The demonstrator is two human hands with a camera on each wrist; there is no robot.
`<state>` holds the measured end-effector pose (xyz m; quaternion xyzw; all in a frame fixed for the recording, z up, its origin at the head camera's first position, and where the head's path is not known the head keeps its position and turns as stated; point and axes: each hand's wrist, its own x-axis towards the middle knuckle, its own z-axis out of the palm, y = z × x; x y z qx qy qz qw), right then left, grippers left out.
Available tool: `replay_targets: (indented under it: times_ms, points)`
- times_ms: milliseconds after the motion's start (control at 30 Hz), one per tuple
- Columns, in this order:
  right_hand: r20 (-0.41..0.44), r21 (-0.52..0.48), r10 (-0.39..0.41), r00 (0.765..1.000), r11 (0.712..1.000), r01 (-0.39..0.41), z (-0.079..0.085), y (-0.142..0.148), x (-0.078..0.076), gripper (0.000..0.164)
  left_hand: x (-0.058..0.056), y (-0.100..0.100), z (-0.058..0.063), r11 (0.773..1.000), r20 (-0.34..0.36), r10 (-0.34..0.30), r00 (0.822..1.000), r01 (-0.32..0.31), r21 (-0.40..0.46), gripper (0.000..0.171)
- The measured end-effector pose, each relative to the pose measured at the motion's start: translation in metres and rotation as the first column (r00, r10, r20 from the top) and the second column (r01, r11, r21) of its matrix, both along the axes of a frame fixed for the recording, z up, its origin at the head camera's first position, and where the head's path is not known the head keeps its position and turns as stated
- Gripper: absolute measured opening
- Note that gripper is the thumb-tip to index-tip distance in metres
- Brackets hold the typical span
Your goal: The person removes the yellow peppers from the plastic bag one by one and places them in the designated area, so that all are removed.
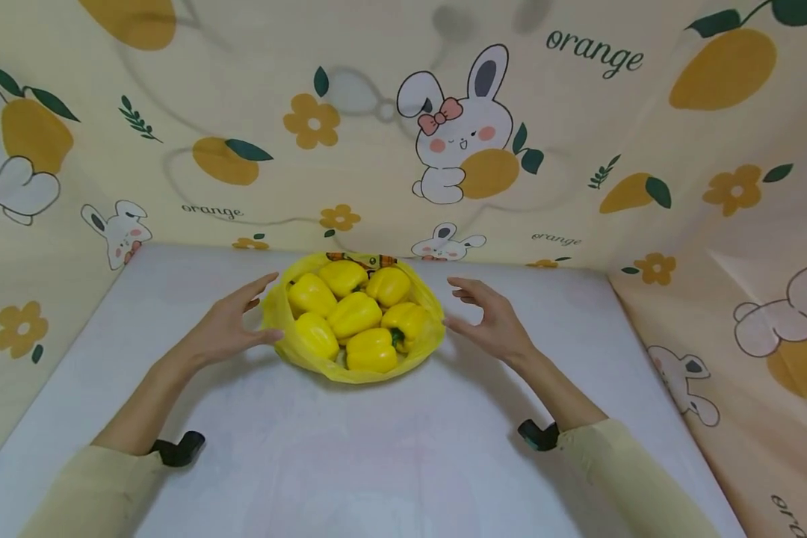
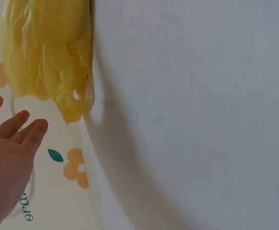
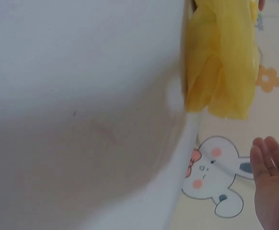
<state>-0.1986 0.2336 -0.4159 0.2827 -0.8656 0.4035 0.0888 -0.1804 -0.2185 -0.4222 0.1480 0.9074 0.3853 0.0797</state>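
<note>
A yellow plastic bag (image 1: 296, 362) stands with its mouth wide on the white table, and several yellow bell peppers (image 1: 355, 315) fill it. One pepper at the right shows its green stem. On the bag's left side is my left hand (image 1: 232, 321), thumb and fingers spread apart; in the left wrist view this hand (image 2: 10, 153) is apart from the crumpled bag wall (image 2: 48, 48). My right hand (image 1: 487, 321) mirrors it at the right side, fingers loosely bent, holding nothing. Whether a thumb brushes the bag in the head view, I cannot tell.
The white table (image 1: 376, 456) runs back to a cream cloth backdrop (image 1: 370, 172) printed with rabbits, oranges and flowers. More of this cloth hangs at both sides. A dark camera mount (image 1: 180, 450) sits at the left wrist, another camera mount (image 1: 538, 435) at the right.
</note>
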Motion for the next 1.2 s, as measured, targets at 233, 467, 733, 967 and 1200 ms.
replay_targets:
  times_ms: [233, 467, 733, 967, 1200]
  points:
    - [0.086, -0.051, 0.032, 0.996, 0.998, -0.028, 0.011, -0.019, 0.007, 0.061, -0.005, 0.011, -0.005, 0.999, 0.077, -0.022, 0.997, 0.019, 0.039, 0.101]
    - [0.206, -0.068, 0.045, 0.978, 0.997, -0.032, 0.017, -0.036, 0.011, 0.060, -0.009, 0.017, -0.009, 0.999, 0.080, -0.034, 0.996, 0.032, 0.023, 0.100]
    - [0.260, 0.012, -0.010, 0.966, 1.000, 0.007, -0.003, -0.041, 0.003, 0.063, -0.011, 0.020, -0.010, 0.996, 0.093, -0.060, 0.994, 0.054, 0.069, 0.082]
    - [0.274, 0.126, -0.126, 0.953, 0.988, 0.094, -0.006, -0.050, 0.003, 0.063, -0.012, 0.025, -0.007, 0.998, 0.091, -0.051, 0.995, 0.047, 0.052, 0.087]
    - [0.313, 0.258, -0.224, 0.923, 0.955, 0.145, -0.006, -0.061, 0.002, 0.071, -0.013, 0.025, -0.008, 0.999, 0.083, -0.048, 0.995, 0.046, 0.027, 0.095]
